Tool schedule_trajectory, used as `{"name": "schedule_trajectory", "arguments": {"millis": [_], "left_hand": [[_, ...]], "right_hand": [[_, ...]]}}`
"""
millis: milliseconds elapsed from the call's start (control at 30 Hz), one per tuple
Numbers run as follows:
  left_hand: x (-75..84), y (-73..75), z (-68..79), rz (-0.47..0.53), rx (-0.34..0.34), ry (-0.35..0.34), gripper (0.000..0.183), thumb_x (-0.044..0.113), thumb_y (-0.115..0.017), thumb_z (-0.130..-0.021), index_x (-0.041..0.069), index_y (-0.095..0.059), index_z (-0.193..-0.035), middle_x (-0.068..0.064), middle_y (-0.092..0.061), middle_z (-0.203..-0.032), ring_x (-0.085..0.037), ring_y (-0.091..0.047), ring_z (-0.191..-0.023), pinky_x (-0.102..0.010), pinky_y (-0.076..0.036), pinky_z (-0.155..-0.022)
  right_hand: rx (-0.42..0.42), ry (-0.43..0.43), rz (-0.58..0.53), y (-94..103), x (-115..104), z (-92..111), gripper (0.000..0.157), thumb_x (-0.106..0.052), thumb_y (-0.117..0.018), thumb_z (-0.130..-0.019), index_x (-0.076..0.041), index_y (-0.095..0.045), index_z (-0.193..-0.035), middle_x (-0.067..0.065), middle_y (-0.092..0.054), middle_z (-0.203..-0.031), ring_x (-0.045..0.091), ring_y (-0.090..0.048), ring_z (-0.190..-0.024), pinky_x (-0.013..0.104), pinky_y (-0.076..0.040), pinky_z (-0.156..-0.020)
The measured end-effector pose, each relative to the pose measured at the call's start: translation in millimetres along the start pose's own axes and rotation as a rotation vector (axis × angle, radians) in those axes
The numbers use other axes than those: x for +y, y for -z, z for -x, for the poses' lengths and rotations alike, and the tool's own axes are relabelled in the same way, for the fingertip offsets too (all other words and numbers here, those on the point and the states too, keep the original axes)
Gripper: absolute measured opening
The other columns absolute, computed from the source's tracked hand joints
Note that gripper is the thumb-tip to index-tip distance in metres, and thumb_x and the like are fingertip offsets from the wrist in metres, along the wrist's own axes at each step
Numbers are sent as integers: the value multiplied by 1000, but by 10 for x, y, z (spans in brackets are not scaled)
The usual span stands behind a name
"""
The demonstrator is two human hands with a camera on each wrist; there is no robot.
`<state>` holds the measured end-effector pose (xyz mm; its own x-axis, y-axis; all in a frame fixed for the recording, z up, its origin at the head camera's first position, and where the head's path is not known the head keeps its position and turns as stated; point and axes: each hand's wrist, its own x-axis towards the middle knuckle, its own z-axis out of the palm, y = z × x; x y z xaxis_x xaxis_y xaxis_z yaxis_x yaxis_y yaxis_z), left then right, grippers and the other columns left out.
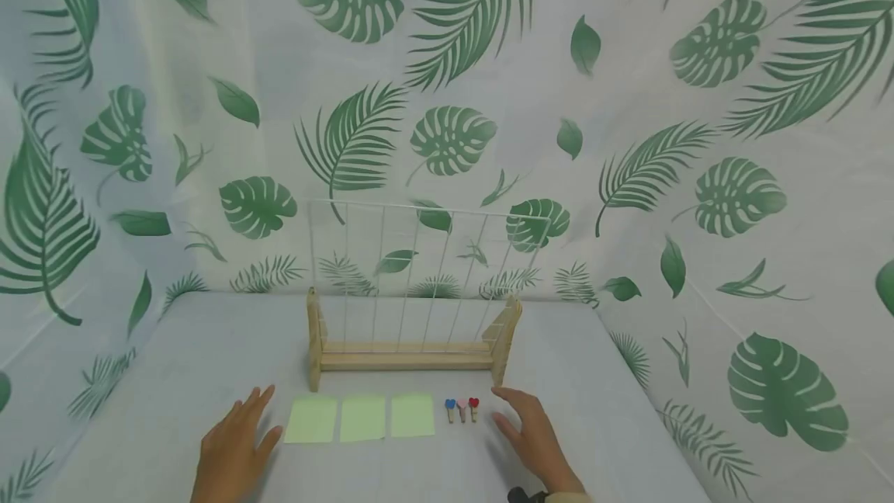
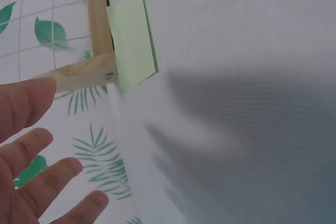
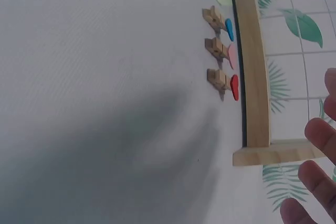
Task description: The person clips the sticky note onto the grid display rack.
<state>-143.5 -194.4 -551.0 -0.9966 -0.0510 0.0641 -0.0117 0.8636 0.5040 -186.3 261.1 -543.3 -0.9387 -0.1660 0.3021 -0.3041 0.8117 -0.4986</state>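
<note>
Both hands hover over the white table, holding nothing. My left hand (image 1: 233, 445) is left of a row of three pale green sticky notes (image 1: 311, 420), its fingers spread. To the right of the notes stand three small wooden clothespins with hearts: a blue one (image 1: 450, 410), a pink one (image 1: 462, 410) and a red one (image 1: 474, 409). Right of the red clothespin is my right hand (image 1: 534, 435), fingers loosely extended. In the right wrist view the clothespins, such as the red-hearted clothespin (image 3: 219, 80), lie side by side.
Behind the notes stands a wooden rack (image 1: 405, 361) with two side posts and a white wire grid (image 1: 433, 278) rising from it. A white cloth with green leaf prints (image 1: 454, 138) hangs around the back and sides of the table (image 1: 230, 332).
</note>
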Motion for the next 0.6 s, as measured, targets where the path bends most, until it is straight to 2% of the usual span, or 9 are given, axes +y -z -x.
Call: {"name": "schedule_trajectory", "arguments": {"millis": [133, 233, 400, 600], "left_hand": [[-7, 15, -57, 60, -13, -23, 65, 19, -72, -104, -3, -46, -159, -37, -45, -157, -64, -50, -136, -86, -42, -99], [2, 20, -106, 138, -48, -12, 62, 18, -70, -105, -4, -46, -158, -38, -46, -156, -63, -50, -137, -85, -42, -102], [4, 13, -187, 223, -91, 42, 58, 17, -69, -106, -2, -50, -157, -38, -49, -154, -57, -57, -133, -76, -49, -102], [-5, -5, -297, 286, -117, 103, 53, 20, -70, -106, 0, -55, -153, -34, -52, -154, -54, -61, -130, -74, -52, -97]], "right_hand": [[-21, 1, -60, -60, 11, -74, 32, -9, -81, -97, -10, -75, -128, 10, -74, -131, 38, -65, -125, 62, -51, -108], [-49, -14, -124, -101, 27, -127, 28, -6, -79, -98, -10, -76, -126, 9, -75, -128, 38, -66, -124, 62, -51, -109], [-108, -11, -175, -164, 40, -219, 26, -5, -78, -98, -9, -76, -123, 7, -75, -124, 38, -68, -118, 59, -55, -104], [-154, 17, -205, -255, 48, -314, 23, -6, -81, -96, -6, -77, -119, 8, -75, -121, 37, -68, -114, 59, -57, -101]]}}
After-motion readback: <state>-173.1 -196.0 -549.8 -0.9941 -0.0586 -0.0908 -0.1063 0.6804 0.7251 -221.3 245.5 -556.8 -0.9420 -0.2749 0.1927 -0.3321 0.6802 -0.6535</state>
